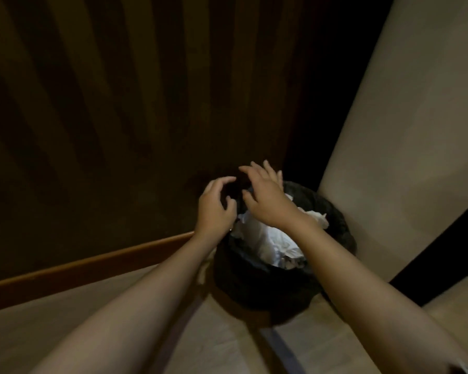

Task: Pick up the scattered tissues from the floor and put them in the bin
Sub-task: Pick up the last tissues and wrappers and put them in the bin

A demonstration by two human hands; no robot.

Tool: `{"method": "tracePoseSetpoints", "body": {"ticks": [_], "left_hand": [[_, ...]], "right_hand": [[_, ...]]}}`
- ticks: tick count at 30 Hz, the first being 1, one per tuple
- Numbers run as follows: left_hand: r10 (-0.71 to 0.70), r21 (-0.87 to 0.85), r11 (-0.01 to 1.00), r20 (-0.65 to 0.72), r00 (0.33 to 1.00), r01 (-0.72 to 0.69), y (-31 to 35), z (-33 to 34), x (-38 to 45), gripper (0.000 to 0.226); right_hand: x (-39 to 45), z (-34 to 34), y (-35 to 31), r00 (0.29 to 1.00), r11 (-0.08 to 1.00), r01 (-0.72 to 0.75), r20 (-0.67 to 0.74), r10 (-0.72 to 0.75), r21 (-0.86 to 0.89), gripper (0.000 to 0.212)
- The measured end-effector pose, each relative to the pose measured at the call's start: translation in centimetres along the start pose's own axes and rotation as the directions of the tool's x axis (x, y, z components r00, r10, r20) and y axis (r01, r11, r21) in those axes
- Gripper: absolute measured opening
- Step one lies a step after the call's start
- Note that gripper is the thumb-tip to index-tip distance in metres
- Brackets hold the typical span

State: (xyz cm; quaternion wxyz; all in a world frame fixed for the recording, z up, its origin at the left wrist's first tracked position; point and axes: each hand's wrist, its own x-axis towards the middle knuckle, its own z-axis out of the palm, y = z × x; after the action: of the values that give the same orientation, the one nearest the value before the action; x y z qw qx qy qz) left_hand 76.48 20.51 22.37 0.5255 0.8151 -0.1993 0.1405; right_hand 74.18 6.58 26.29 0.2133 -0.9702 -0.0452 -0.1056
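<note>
item: bin [333, 225], black, bag-lined, sitting on the pale floor [308, 346] in a dim corner, between a dark panelled wall [119, 103] with a wooden skirting [92, 263] and a light wall [403, 130]. contents: tissues [276, 241], white, crumpled, piling high inside the bin and reaching about to its rim; one fold is poking up toward the far right edge. left hand [216, 203]: hovering over the bin's near-left rim, fingers loosely curling, gripping nothing that is showing. right hand [265, 195]: hovering over the bin mouth, fingers spreading and relaxing, empty, not touching the tissues as far as the view is showing. no tissue is showing on the visible floor; the floor outside the view is going unchecked, so completion is remaining a judgement only, though this drop is looking finished. risks: the heap is sitting loose and high, so a sleeveless forearm or wrist brushing it on withdrawal could be dragging a piece over the rim and back onto the floor; the light bin could be tipping or sliding if a hand is catching the liner edge; poor lighting is making stray tissues on the dark side easy to miss.
</note>
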Motion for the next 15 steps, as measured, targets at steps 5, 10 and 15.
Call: {"method": "tracePoseSetpoints", "body": {"ticks": [5, 10, 15], "left_hand": [[-0.057, 0.202, 0.973, -0.247, 0.967, 0.109, -3.5, -7.5, -2.7, 0.014], [-0.145, 0.307, 0.904, -0.437, 0.888, 0.299, -7.9, -16.7, -8.7, 0.018], [-0.242, 0.314, 0.799, -0.612, 0.753, 0.513, -10.6, -25.3, -16.8, 0.028]], "right_hand": [[1.2, 4.7, -7.5, 0.966, 0.937, 0.234, -0.173, -0.193, 0.259, 0.032], [0.5, 10.7, -16.7, 0.953, 0.817, 0.300, -0.110, -0.284, 0.493, 0.021], [-1.5, 15.7, -25.5, 0.883, 0.735, 0.403, -0.020, -0.469, 0.546, 0.017]]}}
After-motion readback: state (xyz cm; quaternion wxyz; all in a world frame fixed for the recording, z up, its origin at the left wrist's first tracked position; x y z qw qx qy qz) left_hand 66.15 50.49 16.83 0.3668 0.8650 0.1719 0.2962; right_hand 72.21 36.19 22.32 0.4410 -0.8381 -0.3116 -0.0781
